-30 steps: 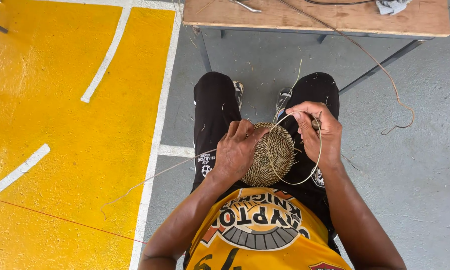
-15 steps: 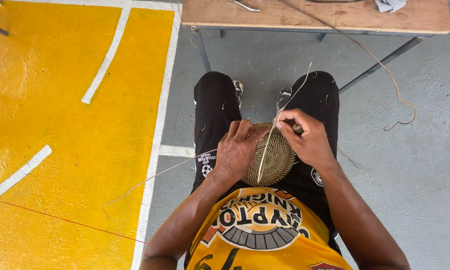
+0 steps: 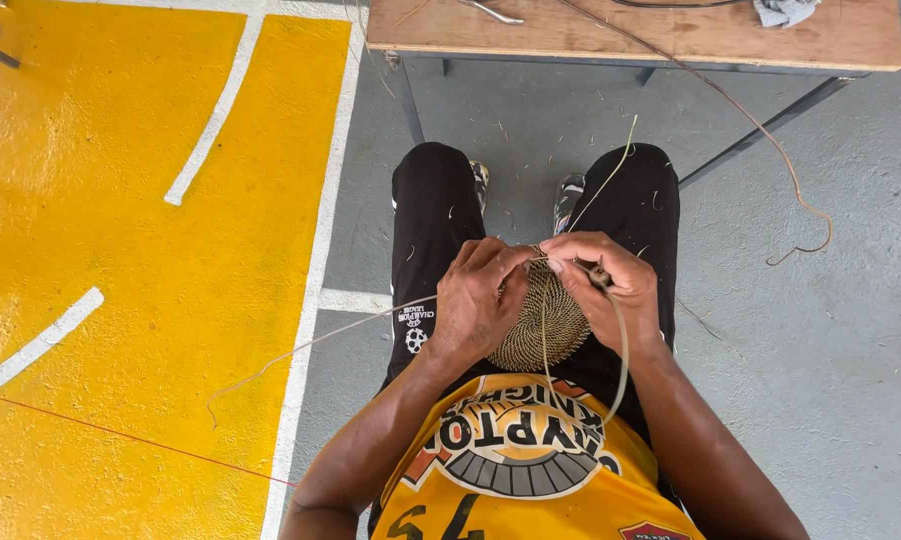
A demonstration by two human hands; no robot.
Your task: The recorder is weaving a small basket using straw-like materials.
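Hands numbered two: my left hand [image 3: 481,300] and right hand [image 3: 601,285] were both clamped on one round woven disc [image 3: 549,320] over my lap. I counted one pale strand [image 3: 611,170] pinched in the right fingers [image 3: 571,262], one wooden table [image 3: 671,40] ahead.

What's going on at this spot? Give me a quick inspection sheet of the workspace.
Surface: wooden bench ahead; work rests on the lap.
Job's things: round woven disc; pale fibre strand rising from it.
Clutter: grey cloth and a metal tool on the bench.
Grippers: left hand and right hand both grip the disc.
Cables: long cord trailing off the bench.
Surroundings: grey floor, yellow painted area with white lines.
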